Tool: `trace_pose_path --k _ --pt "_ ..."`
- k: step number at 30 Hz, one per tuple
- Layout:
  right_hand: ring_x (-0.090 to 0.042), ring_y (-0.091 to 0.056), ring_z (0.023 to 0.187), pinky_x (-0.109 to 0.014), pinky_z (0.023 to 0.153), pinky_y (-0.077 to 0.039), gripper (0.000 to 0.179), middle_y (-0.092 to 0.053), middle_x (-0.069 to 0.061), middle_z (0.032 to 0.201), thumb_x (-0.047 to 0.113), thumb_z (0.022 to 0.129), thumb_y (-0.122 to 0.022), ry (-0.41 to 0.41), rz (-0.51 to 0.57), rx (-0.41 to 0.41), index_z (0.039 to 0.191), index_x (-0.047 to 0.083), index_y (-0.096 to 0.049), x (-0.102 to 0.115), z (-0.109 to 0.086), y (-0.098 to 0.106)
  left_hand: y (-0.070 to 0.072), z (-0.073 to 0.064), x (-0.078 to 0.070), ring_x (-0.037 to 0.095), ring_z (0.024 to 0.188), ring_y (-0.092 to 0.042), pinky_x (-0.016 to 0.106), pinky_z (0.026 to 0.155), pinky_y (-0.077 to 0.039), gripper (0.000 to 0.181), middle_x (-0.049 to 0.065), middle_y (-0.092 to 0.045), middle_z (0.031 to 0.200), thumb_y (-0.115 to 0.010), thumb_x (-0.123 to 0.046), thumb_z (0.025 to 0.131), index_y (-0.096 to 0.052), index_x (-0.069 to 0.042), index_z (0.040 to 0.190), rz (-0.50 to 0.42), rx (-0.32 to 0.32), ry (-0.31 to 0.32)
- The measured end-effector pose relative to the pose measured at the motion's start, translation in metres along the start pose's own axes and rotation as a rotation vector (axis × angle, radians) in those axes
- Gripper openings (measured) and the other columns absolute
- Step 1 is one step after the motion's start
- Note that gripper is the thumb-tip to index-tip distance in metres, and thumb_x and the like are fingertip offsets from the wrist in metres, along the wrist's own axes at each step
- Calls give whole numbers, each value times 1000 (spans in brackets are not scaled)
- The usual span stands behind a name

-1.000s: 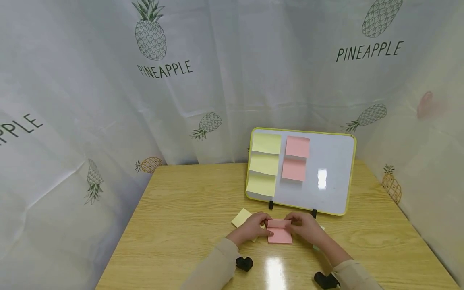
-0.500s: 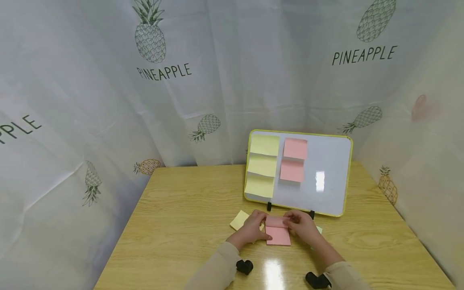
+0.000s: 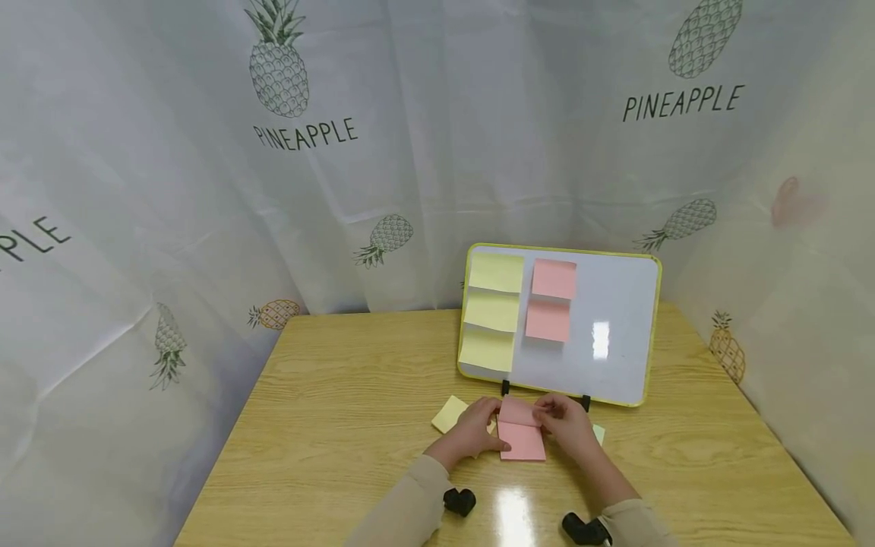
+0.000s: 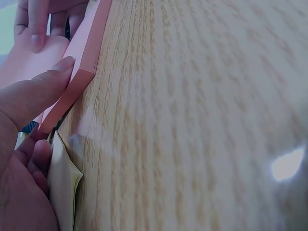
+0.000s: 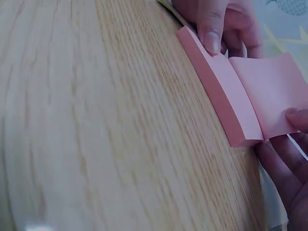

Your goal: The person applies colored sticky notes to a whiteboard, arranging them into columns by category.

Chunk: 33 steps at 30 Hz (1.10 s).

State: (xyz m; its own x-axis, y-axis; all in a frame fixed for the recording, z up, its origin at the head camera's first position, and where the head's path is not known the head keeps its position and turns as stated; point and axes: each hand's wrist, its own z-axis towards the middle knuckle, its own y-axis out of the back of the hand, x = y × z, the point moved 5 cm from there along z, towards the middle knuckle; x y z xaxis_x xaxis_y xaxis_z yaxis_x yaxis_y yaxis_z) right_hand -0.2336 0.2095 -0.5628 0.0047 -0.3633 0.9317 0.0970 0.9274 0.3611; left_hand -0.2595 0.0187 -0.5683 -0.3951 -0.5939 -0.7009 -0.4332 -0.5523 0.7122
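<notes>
A thick pink sticky note pad (image 3: 522,444) sits on the table before the whiteboard. My left hand (image 3: 470,431) grips its left side, the thumb (image 4: 55,79) lying on the pad's top in the left wrist view. Between thumb and fingers, my right hand (image 3: 570,427) pinches the top pink sheet (image 3: 517,411), which is peeled up and bent back from the pad. In the right wrist view this sheet (image 5: 272,91) stands away from the pad along a crease. A yellow sticky note pad (image 3: 449,414) lies partly behind my left hand.
Behind the hands, a yellow-framed whiteboard (image 3: 615,296) leans back on black feet (image 3: 505,387). Yellow notes (image 3: 491,311) form its left column, with two pink notes (image 3: 548,320) beside them. A pale green pad (image 3: 598,434) peeks out by my right hand. A patterned curtain (image 3: 437,152) surrounds the table.
The top pink sheet has been lifted further and folded back away from the pad, showing more of its underside. My right hand has moved slightly up with it; the left stays on the pad.
</notes>
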Motion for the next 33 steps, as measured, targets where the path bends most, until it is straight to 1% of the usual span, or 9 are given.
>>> trace_pose_path --k 3,10,14,21,27,30,33 --pt "-17 -61 76 -28 63 -54 7 -64 -8 88 -4 88 -68 -11 26 -32 94 1 -67 -1 -1 -1 -1 0 1 8 85 -43 24 73 -39 55 -9 -49 105 -85 -29 77 -55 -17 122 10 -1 -11" --pt "-17 -63 77 -29 65 -56 9 -64 -12 90 -7 89 -65 -66 143 -94 97 -4 -65 -3 -5 -1 2 0 -3 8 84 -43 24 72 -39 59 -7 -49 104 -86 -28 76 -55 -14 124 9 -10 -22" --pt "-15 -63 78 -29 66 -56 10 -64 -13 91 -9 89 -64 -68 186 -114 98 -6 -64 -5 -6 0 3 0 -4 8 84 -42 23 71 -38 61 -7 -49 103 -86 -28 76 -54 -13 126 22 -10 -17" --pt "-14 -62 76 -28 66 -56 11 -64 -13 92 -8 89 -65 -95 235 -161 99 -8 -63 -8 -8 0 2 1 -2 8 84 -42 23 70 -38 65 -7 -49 103 -86 -29 76 -53 -12 129 27 -16 -3" --pt "-13 -63 78 -29 67 -56 12 -64 -12 94 -12 88 -64 -130 308 -213 99 -8 -63 -10 -10 0 2 0 -3 9 83 -42 24 69 -37 69 -5 -48 102 -87 -28 75 -51 -9 131 22 -20 -2" --pt "-13 -63 76 -29 66 -56 12 -64 -9 93 -13 87 -63 -132 353 -237 98 -9 -63 -9 -11 0 1 1 -3 9 83 -42 24 70 -37 71 -5 -48 104 -87 -28 75 -50 -8 132 19 -21 -3" --pt "-14 -64 74 -29 65 -56 11 -65 -8 91 -13 87 -62 -120 381 -238 98 -10 -61 -9 -11 -1 2 1 -3 8 83 -42 23 71 -38 71 -6 -49 104 -87 -28 75 -50 -8 132 23 -26 -4"
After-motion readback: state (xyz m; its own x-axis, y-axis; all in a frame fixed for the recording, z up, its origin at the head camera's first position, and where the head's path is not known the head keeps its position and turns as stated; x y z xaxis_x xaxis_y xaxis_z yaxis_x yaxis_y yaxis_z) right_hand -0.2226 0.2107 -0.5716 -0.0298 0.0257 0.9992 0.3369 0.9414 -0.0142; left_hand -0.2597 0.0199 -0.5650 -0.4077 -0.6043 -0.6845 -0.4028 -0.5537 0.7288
